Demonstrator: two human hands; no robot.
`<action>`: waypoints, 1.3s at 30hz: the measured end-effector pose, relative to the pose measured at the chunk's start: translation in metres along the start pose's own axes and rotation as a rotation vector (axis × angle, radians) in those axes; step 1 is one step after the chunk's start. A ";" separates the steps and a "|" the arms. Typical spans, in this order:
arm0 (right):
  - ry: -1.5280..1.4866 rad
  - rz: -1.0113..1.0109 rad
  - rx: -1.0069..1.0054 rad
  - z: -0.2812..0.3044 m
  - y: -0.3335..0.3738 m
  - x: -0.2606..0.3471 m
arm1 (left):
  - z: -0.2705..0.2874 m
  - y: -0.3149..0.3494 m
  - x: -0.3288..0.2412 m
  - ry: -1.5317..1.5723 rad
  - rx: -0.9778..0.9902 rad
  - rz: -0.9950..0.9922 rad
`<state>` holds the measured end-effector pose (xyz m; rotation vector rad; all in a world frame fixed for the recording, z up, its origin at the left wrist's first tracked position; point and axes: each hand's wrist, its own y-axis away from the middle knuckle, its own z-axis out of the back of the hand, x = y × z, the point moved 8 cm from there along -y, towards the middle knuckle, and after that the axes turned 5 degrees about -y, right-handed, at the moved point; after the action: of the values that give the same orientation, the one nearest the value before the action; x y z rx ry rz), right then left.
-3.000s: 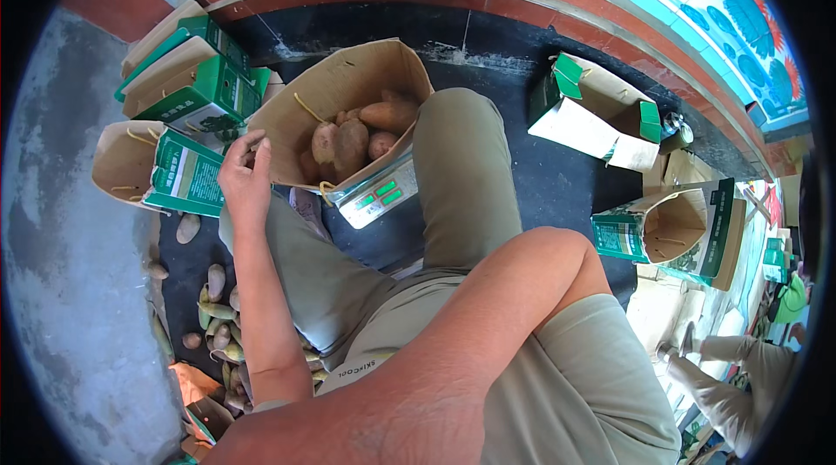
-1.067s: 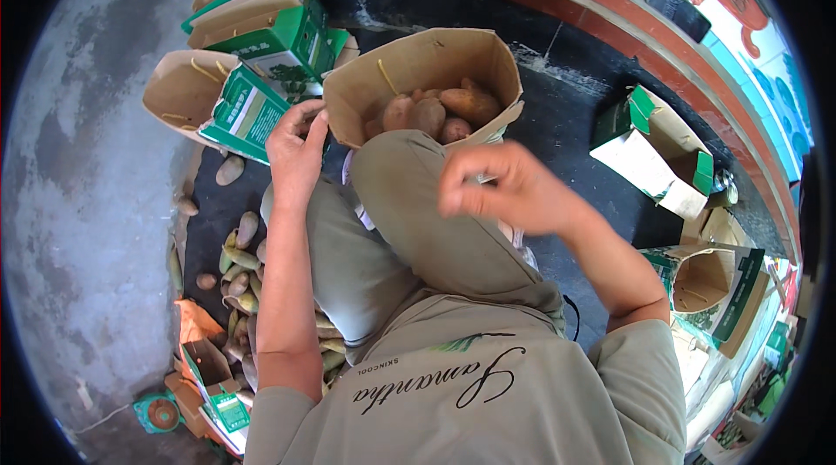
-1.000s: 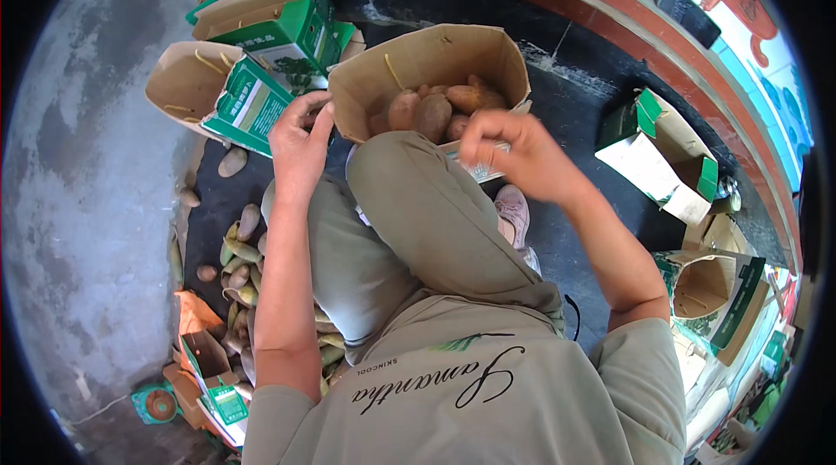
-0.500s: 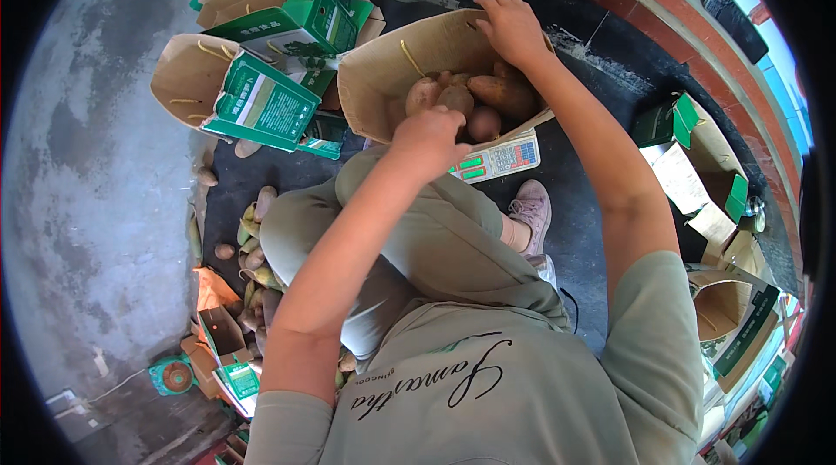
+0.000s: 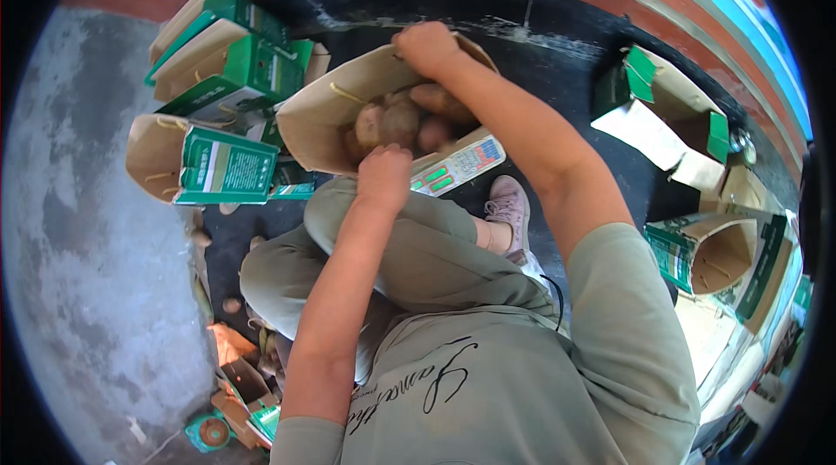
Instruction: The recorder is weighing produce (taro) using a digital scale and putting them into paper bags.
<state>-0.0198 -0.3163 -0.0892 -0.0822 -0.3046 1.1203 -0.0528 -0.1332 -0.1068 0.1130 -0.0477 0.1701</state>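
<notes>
Evidently, the left green carton [image 5: 228, 165] stands just beside the large brown carton [image 5: 305, 130], whose open mouth runs lengthwise from left to right. The left hand [image 5: 386, 176] has its fingers curled on the near rim, just beside the sweet potatoes [image 5: 401, 123] inside. Across the mouth, the right hand [image 5: 427, 47] clasps the far rim, fingertips hidden; the sweet potatoes lie between both hands, nearer the left. A digital scale [image 5: 461, 166] juts out beneath the near right side.

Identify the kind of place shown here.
Probably an informal produce-packing spot: an open carton holds root vegetables, a digital scale shows at its near edge, and green boxes sit nearby.
</notes>
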 end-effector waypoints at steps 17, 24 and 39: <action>-0.038 -0.677 -0.054 0.136 0.338 -0.150 | 0.059 0.009 -0.216 0.256 -0.240 -0.793; 0.103 -0.903 -0.037 0.146 0.517 -0.174 | 0.027 0.042 -0.326 0.251 -0.106 -1.084; 0.000 -0.887 -0.174 0.115 0.510 -0.175 | 0.163 -0.044 -0.120 0.555 -0.443 -0.368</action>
<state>-0.5668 -0.2606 -0.1253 -0.0882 -0.3840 0.2138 -0.1694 -0.2148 0.0431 -0.3684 0.4856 -0.1827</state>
